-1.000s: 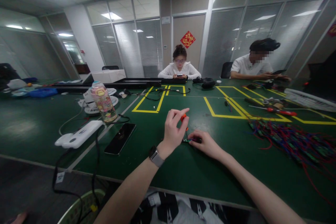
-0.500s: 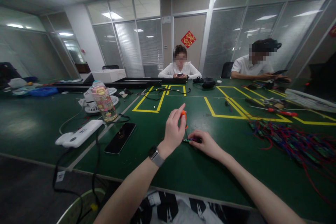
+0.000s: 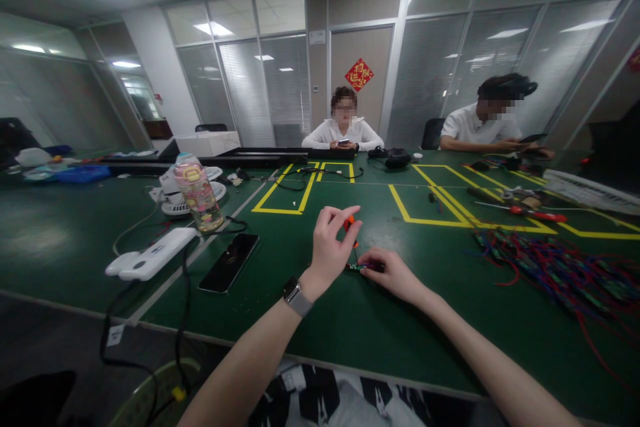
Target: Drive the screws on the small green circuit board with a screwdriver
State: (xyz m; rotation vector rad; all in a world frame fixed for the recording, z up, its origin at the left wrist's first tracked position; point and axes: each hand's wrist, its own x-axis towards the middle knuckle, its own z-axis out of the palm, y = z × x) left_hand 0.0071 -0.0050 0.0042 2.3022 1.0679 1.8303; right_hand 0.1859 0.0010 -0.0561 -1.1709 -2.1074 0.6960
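Observation:
My left hand (image 3: 331, 247) grips the orange handle of a small screwdriver (image 3: 349, 222), held upright with its tip down on a small green circuit board (image 3: 356, 267). A watch sits on that wrist. My right hand (image 3: 391, 272) presses the board flat on the green table (image 3: 280, 307), fingertips on its right side. The board is mostly hidden by my fingers.
A black phone (image 3: 229, 262), a white power strip (image 3: 150, 255) and a drink bottle (image 3: 198, 192) lie to the left. A heap of red and blue wires (image 3: 560, 270) sits at the right, with a red-handled screwdriver (image 3: 525, 211) behind it. Two people sit across the table.
My left fingers shifted around the screwdriver handle, turning it slightly. My right hand and the board stayed in place.

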